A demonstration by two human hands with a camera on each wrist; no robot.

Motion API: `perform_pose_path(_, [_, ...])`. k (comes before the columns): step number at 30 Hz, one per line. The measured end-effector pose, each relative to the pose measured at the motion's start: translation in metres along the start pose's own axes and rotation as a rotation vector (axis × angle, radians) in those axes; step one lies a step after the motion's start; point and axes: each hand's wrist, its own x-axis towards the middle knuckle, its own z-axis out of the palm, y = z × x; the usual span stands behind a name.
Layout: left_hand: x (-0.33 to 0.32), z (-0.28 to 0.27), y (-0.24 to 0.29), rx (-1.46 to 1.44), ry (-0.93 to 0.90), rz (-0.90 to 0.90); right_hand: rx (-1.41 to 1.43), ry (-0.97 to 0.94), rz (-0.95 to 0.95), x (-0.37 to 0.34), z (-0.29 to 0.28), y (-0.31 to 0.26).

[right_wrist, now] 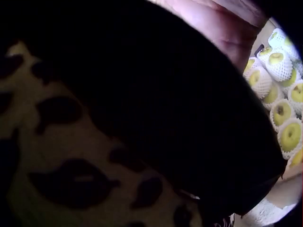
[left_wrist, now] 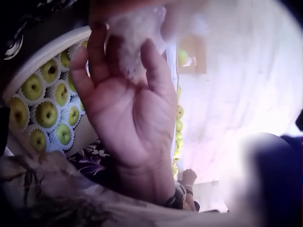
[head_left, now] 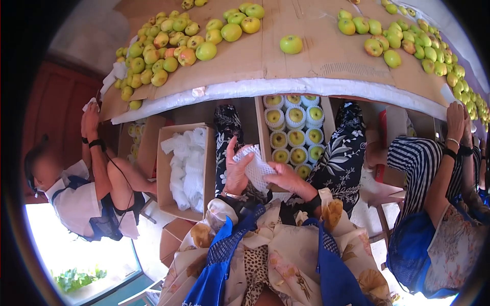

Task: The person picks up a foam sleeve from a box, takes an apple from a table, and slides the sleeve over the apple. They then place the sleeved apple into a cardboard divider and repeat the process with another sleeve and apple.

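Observation:
In the head view a white foam net sleeve [head_left: 256,167] is held between both hands above the lap; no apple shows in it. My left hand [head_left: 236,176] pinches its left side between thumb and fingers, with one finger raised. From the other side, my right hand [head_left: 287,179] grips the sleeve's lower right edge. The left wrist view shows the left palm [left_wrist: 130,116] turned up, the pale sleeve [left_wrist: 135,42] blurred at its fingertips. Only part of the right hand [right_wrist: 218,28] appears in the right wrist view, where a dark cuff covers most of the frame.
A carton [head_left: 260,132] of net-wrapped apples [head_left: 296,118] stands between the knees. To its left is a box [head_left: 207,173] of white foam nets [head_left: 186,166]. Loose apples [head_left: 163,46] lie on the cardboard-covered table [head_left: 286,66]. People sit on both sides [head_left: 84,191].

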Motion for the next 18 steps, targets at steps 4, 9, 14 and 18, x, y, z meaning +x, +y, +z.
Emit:
perform_pose_path(4, [0.009,-0.017,-0.004,0.302,-0.014,0.191,0.305,0.248,-0.064,0.002,-0.008,0.0])
perform_pose_path(9, [0.003,-0.027,-0.026,0.946,0.051,0.287,0.174,0.456,-0.14,0.002,-0.013,-0.002])
perform_pose_path(14, [-0.007,-0.001,-0.022,1.167,0.044,0.401,-0.277,0.64,-0.342,0.011,0.002,0.001])
perform_pose_path(18, [-0.011,0.015,-0.002,1.231,0.098,0.324,-0.57,0.7,-0.376,0.007,0.005,-0.019])
